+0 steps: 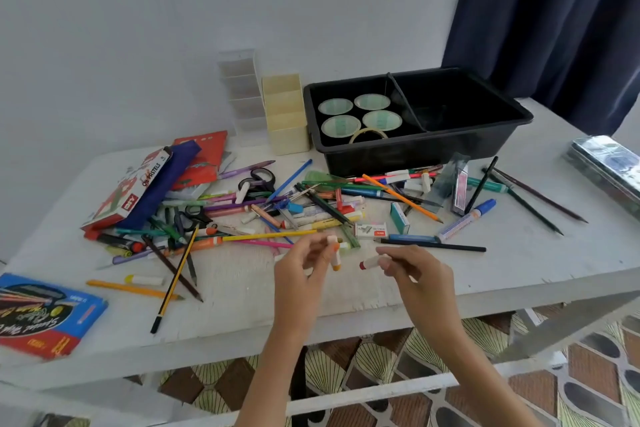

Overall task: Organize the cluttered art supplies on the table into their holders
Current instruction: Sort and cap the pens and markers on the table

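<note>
Above the white table's (346, 291) front edge, my left hand (304, 265) pinches an orange-tipped oil pastel (334, 255) held upright. My right hand (414, 272) pinches a red-tipped oil pastel (372, 262) pointing left. Beyond the hands lies a heap of pencils, pens, markers and pastels (294, 211). At the back stand a clear divided holder (242, 94), a cream divided holder (285, 114) and a black two-compartment tray (478, 142). The tray's left half holds several round cups (358, 113) and a tape roll (367, 133); its right half looks bare.
An oil pastels box (135, 191) with a blue pouch (162, 184) lies at the left, a blue pencil box (41, 314) at the front left corner. Black scissors (259, 180), a staples box (370, 230), a blue marker (467, 218) and a shiny case (609, 166) also lie about.
</note>
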`<state>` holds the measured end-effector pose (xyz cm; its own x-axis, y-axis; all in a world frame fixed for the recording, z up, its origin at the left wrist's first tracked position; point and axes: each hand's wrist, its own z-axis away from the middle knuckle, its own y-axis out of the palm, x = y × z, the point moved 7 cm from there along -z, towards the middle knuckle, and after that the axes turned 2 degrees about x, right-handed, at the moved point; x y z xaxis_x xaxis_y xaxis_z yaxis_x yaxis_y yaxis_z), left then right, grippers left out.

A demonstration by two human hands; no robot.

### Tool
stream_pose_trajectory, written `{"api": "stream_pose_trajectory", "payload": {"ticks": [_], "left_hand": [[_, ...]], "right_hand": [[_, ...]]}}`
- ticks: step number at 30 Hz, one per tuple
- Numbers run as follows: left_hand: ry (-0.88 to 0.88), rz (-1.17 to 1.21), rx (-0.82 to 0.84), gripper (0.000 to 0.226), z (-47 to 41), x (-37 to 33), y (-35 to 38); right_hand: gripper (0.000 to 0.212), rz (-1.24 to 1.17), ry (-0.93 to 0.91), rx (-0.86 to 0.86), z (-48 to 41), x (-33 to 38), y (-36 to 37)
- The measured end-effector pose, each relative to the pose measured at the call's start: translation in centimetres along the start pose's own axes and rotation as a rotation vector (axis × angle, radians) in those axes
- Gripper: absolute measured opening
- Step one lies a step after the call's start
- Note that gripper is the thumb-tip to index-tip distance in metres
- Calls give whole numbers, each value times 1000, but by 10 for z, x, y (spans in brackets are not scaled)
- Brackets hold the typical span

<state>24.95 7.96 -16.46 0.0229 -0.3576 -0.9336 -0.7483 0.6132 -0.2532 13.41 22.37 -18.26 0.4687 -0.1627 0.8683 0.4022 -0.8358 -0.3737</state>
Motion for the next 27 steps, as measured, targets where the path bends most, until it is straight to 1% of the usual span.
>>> {"api": "stream_pose_trajectory", "payload": {"ticks": [3, 5, 10, 13, 17, 20, 23, 25, 27], "left_hand": [[-8, 8, -10, 8, 12, 8, 1], [-11, -6, -8, 8, 19, 14, 2], [9, -88, 33, 8, 30, 21, 7], [72, -160, 73, 10, 35, 20, 11], [122, -222, 87, 13, 40, 25, 15], [190, -279, 72, 16, 43, 25, 20], [274, -324, 72, 17, 44, 19, 27], [289, -347, 107, 25, 46, 18, 34], [267, -353, 147, 34, 48, 24, 40]], "right_hand": [[16, 131, -174, 10, 8, 9, 7], [19, 218, -253, 42, 12, 9, 15], [29, 376, -323, 74, 22, 2, 27], [26, 430, -328, 113, 24, -4, 32], [22, 473, -306, 170, 26, -6, 36], [17, 472, -308, 168, 29, 0, 34], [20, 456, -290, 165, 29, -1, 36], [21, 435, -267, 168, 29, -3, 36], [22, 407, -251, 159, 28, -5, 35]]}}
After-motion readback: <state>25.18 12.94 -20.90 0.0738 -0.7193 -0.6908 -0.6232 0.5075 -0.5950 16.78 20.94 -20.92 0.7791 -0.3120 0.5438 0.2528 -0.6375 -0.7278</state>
